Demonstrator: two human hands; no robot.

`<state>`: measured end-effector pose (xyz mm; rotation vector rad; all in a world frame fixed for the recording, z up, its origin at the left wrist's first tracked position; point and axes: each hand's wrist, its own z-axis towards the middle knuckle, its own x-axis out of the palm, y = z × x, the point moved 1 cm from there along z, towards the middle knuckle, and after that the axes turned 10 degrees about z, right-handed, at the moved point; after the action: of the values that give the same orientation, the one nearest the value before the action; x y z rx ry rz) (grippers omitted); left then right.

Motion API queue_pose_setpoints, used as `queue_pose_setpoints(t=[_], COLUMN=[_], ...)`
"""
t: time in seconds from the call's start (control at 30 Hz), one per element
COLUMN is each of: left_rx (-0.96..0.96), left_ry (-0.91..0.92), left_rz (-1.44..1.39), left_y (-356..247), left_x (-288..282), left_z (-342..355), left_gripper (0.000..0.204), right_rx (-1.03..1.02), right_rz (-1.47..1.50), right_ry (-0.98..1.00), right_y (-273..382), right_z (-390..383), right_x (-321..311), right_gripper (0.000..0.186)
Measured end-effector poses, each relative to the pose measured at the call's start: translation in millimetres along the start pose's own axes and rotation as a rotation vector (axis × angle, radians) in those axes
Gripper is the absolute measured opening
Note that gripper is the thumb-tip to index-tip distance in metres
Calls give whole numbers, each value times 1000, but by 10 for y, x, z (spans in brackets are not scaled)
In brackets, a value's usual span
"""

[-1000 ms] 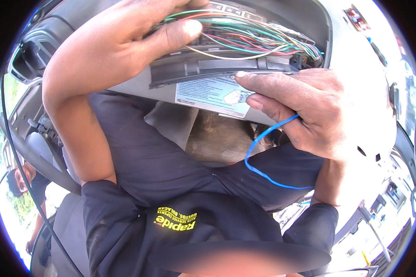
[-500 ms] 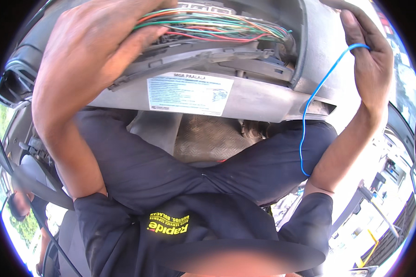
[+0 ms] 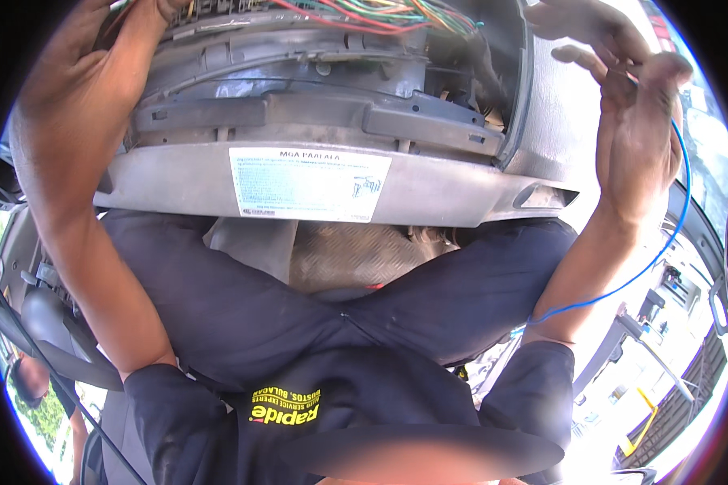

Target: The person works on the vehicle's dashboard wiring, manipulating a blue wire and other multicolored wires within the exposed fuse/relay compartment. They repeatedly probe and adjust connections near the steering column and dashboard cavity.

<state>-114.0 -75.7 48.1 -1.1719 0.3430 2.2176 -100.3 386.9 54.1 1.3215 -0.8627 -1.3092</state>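
Observation:
My left hand [image 3: 97, 65] reaches up to the top left of the open dashboard compartment, its fingertips mostly cut off by the frame edge. A bundle of red, green and yellow wires [image 3: 396, 16] runs across the compartment's top, to the right of that hand. At the compartment's right side, my right hand [image 3: 627, 105] is raised with some fingers extended and slightly blurred. A thin blue wire [image 3: 655, 257] runs from among its fingers down past my forearm. Grey trim [image 3: 307, 113] lines the opening, above a panel [image 3: 445, 194] bearing a white label [image 3: 299, 182].
My dark-trousered legs [image 3: 178, 259] are spread below the dashboard over a patterned floor mat [image 3: 340, 250]. Another person [image 3: 40, 380] is outside at the lower left, past a black cable [image 3: 97, 420]. A yellow object [image 3: 639, 420] shows outside at the lower right.
My left hand has moved up and left. My right hand has risen from mid-panel to the upper right, the blue wire swinging rightward with it. The wire bundle sits higher, exposing more of the compartment.

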Motion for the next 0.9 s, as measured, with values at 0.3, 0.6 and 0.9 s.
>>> queue_pose_setpoints(t=[0.3, 0.6, 0.9], left_rx=[24, 140, 4], left_ry=[582, 893, 836], left_rz=[-88, -110, -194], left_y=[-41, 153, 193], left_x=[-207, -475, -510], left_z=[35, 14, -433], left_gripper=[36, 51, 51], right_rx=[-170, -219, -226], right_rz=[556, 637, 564], right_ry=[-222, -432, -570], right_y=[245, 483, 385], right_z=[-262, -425, -512], right_x=[405, 395, 288], right_gripper=[44, 32, 47])
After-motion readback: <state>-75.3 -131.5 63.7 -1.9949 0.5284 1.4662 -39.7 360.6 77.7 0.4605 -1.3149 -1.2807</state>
